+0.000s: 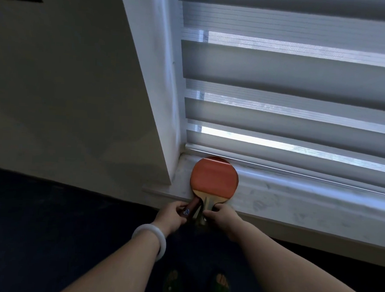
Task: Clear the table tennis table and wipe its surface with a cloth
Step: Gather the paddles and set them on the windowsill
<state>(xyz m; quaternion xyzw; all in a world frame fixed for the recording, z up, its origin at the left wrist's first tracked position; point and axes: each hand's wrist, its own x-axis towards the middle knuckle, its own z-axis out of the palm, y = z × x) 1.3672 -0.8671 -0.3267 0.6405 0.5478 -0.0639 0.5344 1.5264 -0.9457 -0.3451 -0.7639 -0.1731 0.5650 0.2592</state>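
A table tennis paddle (214,177) with a red rubber face lies on the white marbled window sill (285,203), its blade against the sill's left corner. A second paddle seems to lie under it, since two handles stick out over the sill's front edge. My left hand (175,214) grips the dark brown handle on the left. My right hand (222,216) holds the lighter wooden handle on the right. The table tennis table and a cloth are not in view.
A window with grey-and-white zebra blinds (292,84) rises behind the sill. A beige wall (66,93) fills the left. The floor below is dark. A white bangle (151,240) circles my left wrist. My feet in sandals show at the bottom.
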